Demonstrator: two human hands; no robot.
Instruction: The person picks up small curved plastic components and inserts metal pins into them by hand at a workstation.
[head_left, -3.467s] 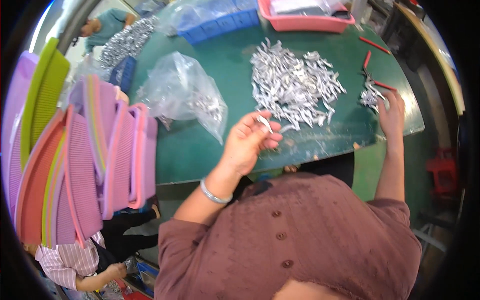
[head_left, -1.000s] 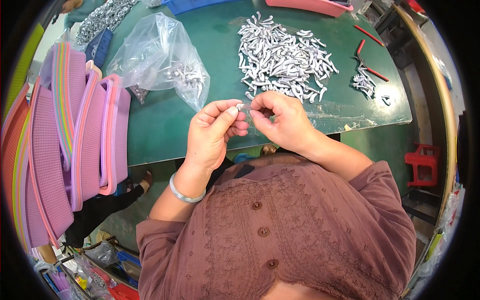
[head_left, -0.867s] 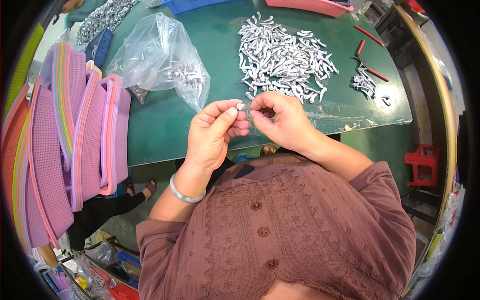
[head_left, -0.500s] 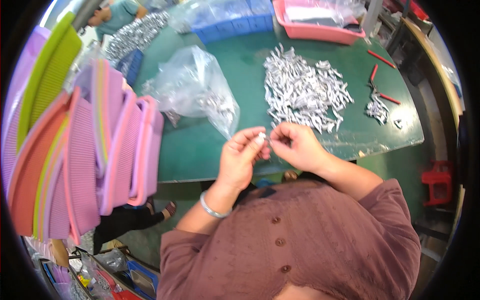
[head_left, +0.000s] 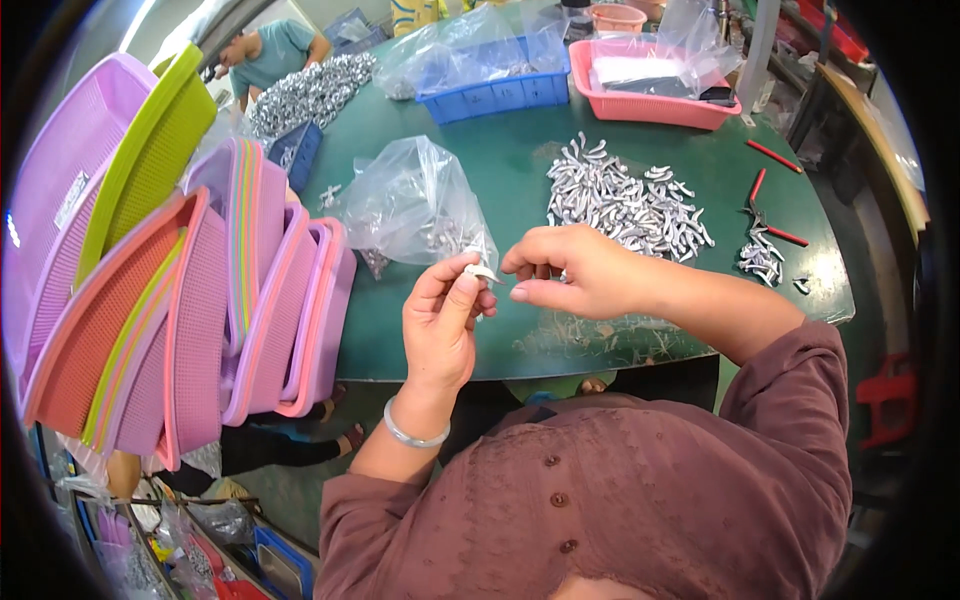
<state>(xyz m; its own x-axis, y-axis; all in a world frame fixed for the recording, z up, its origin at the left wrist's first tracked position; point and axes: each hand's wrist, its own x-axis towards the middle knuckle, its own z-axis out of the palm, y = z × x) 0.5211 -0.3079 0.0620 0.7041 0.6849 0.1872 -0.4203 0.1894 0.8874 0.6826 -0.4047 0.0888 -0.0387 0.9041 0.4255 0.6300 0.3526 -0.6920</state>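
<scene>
My left hand, with a pale bangle on its wrist, pinches a small curved silvery metal piece between thumb and forefinger. Close to that piece, my right hand has thumb and forefinger apart, its other fingers curled; a small pale spot shows between them, too small to name. Beyond it lies a heap of similar curved metal pieces on the green table. A clear plastic bag with small metal parts inside lies just beyond my left hand.
Stacked coloured plastic baskets stand at the left. Red-handled pliers lie at the right near a small group of pieces. A blue bin and pink basket stand at the back. Another person is at the far left.
Both hands have moved a little left, the left hand still pinching the metal piece. My right thumb and forefinger have spread apart. The view has shifted, showing more of the table's far side.
</scene>
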